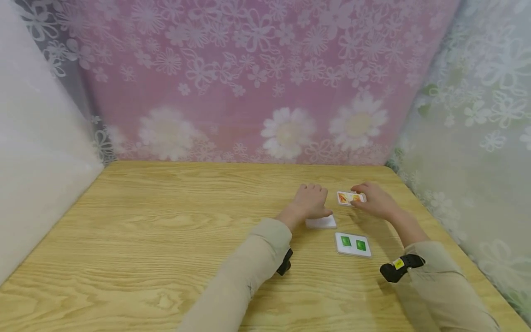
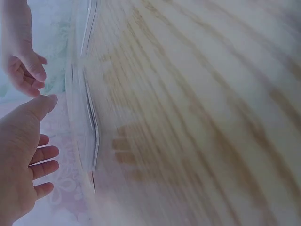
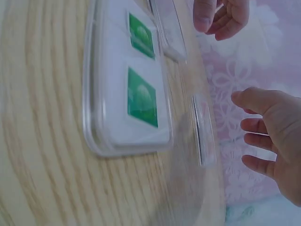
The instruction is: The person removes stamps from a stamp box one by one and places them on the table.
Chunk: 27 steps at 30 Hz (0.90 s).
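A small white card with an orange picture (image 1: 351, 198) lies on the far right part of the light wooden table (image 1: 166, 230), at the fingertips of the right hand (image 1: 375, 200), whose fingers seem to pinch its edge, though the head view is too small to be sure. Just left, the left hand (image 1: 310, 203) rests with relaxed fingers over a plain white card (image 1: 321, 222). Nearer the person lies a clear-cased white card with two green squares (image 1: 353, 244).
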Each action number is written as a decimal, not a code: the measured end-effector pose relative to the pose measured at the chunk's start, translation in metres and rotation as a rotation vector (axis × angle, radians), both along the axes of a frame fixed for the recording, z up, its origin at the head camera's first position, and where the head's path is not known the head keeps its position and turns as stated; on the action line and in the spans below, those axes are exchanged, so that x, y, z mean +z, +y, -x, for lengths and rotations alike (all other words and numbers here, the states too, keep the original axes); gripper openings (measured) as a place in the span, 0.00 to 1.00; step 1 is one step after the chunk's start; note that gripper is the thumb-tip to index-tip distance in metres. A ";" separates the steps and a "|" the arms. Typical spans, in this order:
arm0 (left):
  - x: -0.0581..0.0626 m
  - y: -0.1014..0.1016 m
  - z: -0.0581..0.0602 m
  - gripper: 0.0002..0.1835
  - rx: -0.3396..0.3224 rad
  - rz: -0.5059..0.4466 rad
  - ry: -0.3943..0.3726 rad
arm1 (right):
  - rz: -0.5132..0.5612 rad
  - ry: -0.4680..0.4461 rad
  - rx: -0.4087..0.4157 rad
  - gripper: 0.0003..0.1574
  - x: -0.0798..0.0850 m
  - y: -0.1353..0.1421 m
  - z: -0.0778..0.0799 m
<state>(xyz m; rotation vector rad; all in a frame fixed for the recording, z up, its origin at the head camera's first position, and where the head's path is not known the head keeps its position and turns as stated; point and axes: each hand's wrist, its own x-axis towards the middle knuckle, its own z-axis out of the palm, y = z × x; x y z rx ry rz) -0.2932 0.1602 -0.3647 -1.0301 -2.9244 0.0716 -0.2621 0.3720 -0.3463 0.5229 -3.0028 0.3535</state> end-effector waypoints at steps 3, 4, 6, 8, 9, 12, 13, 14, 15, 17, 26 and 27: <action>-0.001 0.005 0.002 0.30 0.010 -0.008 0.005 | -0.019 0.008 -0.020 0.29 -0.001 0.008 0.004; -0.002 0.006 0.003 0.30 0.011 -0.011 0.008 | -0.024 0.003 -0.029 0.30 -0.002 0.011 0.005; -0.003 0.010 0.004 0.30 0.009 -0.007 0.010 | -0.032 -0.009 -0.049 0.32 -0.003 0.015 0.008; -0.005 0.014 0.005 0.31 0.007 0.001 0.003 | -0.047 -0.023 -0.063 0.34 -0.004 0.019 0.010; -0.005 0.016 0.006 0.31 0.006 0.005 0.000 | -0.057 -0.032 -0.066 0.35 -0.005 0.021 0.011; -0.006 0.022 0.005 0.32 0.010 0.029 -0.013 | -0.105 -0.048 -0.065 0.38 -0.007 0.025 0.018; -0.006 0.024 0.005 0.32 0.014 0.035 -0.016 | -0.119 -0.053 -0.058 0.40 -0.008 0.026 0.020; -0.006 0.026 0.005 0.32 0.017 0.040 -0.019 | -0.133 -0.057 -0.054 0.40 -0.009 0.028 0.023; -0.006 0.028 0.004 0.32 0.019 0.046 -0.022 | -0.149 -0.063 -0.049 0.41 -0.009 0.029 0.025; -0.005 0.032 0.003 0.32 0.019 0.054 -0.027 | -0.172 -0.076 -0.050 0.43 -0.010 0.029 0.029; -0.004 0.046 0.000 0.28 -0.001 0.068 -0.034 | -0.232 -0.123 -0.021 0.44 -0.012 0.026 0.039; -0.005 0.047 0.000 0.28 -0.004 0.071 -0.038 | -0.235 -0.130 -0.014 0.44 -0.013 0.026 0.040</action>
